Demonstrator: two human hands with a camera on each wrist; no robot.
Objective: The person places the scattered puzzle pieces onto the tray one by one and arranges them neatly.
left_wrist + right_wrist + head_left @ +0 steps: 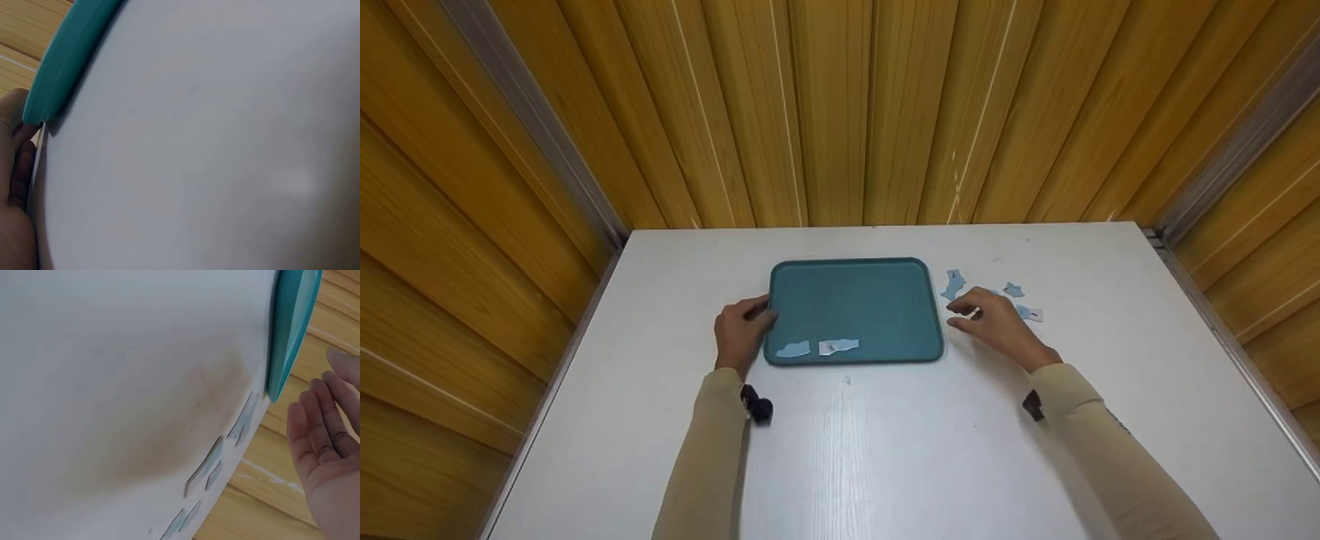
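Blue paper pieces (793, 349): lying flat in two places, some inside the teal tray (855, 304) along its near edge, towards its left corner, the others on the white table (840, 465) past its right edge.
Left hand (742, 330): at the tray's left edge, gripping it, thumb over the rim and fingers outside.
Left wrist view: lower fingers curled below the tray's rim, a part the head view hides.
Head view: alone in showing the tray's floor and the pieces on it, plus the wood-patterned wall (832, 112) right across behind the tray.
Right hand (997, 322): just right of the tray, fingers loosely bent, thumb and fingertips parted around bare space.
Right wrist view: the palm side, and low pieces beside the tray that the hand partly covers in the head view.
Count, tray: one, with two patches of paper; whether the right patch is one piece or two, I cannot tell.
Count, right of tray: four patches from the head, six slivers from the right wrist.
Count, person: two hands, two beige sleeves (701, 450).
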